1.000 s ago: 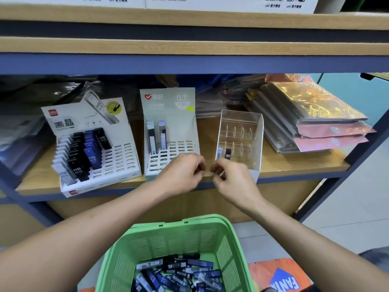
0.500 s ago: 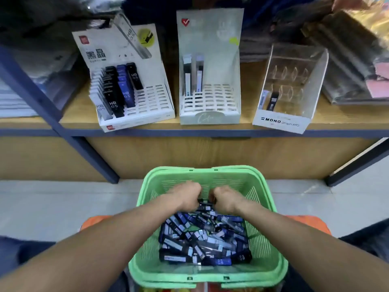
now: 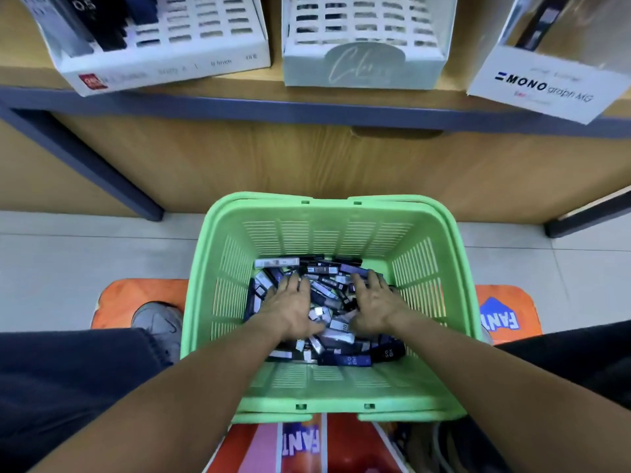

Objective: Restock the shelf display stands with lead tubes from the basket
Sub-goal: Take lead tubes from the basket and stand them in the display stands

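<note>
Lead tubes [image 3: 336, 331] fill green basket [image 3: 327, 230] on tiled floor [image 3: 85, 254] below wooden shelf [image 3: 307, 93].

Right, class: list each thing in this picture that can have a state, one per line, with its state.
Green basket: partly filled with lead tubes.
Lead tubes: loose, jumbled heap.
Left hand: fingers spread, resting on tubes.
Right hand: fingers spread, resting on tubes.
Left display stand: partly stocked.
Middle display stand: visible slots empty.

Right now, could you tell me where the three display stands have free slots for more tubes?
Left stand: free right of its dark tubes. Middle stand: visible slots empty. MONO stand: mostly out of frame. Crowded: basket floor, beneath both hands.
</note>
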`<action>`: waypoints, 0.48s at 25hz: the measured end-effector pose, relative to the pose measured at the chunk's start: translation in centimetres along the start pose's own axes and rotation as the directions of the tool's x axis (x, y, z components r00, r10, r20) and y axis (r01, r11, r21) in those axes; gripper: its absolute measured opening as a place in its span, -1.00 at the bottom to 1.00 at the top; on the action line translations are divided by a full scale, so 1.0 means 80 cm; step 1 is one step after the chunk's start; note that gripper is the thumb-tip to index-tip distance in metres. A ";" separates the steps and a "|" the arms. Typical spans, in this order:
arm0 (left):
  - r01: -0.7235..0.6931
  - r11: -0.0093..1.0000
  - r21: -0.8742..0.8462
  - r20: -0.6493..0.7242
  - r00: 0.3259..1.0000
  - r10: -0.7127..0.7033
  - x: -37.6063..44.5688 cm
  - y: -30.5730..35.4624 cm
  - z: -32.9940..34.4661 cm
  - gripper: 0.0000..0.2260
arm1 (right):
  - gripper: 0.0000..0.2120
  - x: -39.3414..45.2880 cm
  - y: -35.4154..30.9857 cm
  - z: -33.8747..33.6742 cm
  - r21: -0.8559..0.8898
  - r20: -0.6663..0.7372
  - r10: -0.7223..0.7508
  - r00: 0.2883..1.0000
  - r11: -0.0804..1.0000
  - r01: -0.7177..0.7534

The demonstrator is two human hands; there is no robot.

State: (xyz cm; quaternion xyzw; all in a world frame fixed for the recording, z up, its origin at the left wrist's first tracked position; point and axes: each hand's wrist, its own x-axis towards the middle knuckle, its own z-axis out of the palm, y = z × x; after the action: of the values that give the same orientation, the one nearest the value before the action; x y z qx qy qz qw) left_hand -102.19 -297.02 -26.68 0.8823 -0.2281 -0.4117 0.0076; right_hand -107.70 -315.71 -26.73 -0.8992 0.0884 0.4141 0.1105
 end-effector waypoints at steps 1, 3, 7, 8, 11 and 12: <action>0.055 0.997 -0.056 -0.030 0.998 -0.056 0.007 -0.003 0.001 -0.01 | 0.05 0.005 0.003 -0.003 0.022 -0.003 0.024 1.000 0.999 -0.024; 0.144 0.984 -0.101 -0.090 0.984 -0.153 0.017 -0.015 0.006 -0.02 | 0.04 0.014 0.009 -0.005 0.026 0.002 0.075 0.997 0.997 -0.075; 0.276 0.935 -0.223 -0.126 0.943 -0.308 0.021 -0.027 0.013 0.00 | 0.08 0.022 0.008 0.010 0.050 0.027 0.107 0.994 0.993 -0.108; 0.294 0.933 -0.209 -0.115 0.940 -0.321 0.022 -0.025 0.014 -0.01 | 0.07 0.022 0.006 0.014 0.057 0.010 0.109 0.994 0.992 -0.110; 0.343 0.916 -0.208 -0.073 0.928 -0.365 0.028 -0.021 0.009 -0.09 | -0.03 0.025 0.002 0.022 0.138 -0.038 0.132 0.991 0.983 -0.125; 0.347 0.903 -0.254 -0.066 0.925 -0.374 0.031 -0.022 0.007 -0.12 | -0.09 0.027 0.001 0.024 0.175 -0.044 0.134 0.990 0.977 -0.125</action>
State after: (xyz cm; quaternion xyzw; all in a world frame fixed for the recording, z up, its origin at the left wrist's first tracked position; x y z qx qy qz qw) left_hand -100.53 -296.40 -29.23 0.9237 -0.0088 -0.3797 0.0498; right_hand -107.74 -315.43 -29.58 -0.8896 0.1853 0.3862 0.1581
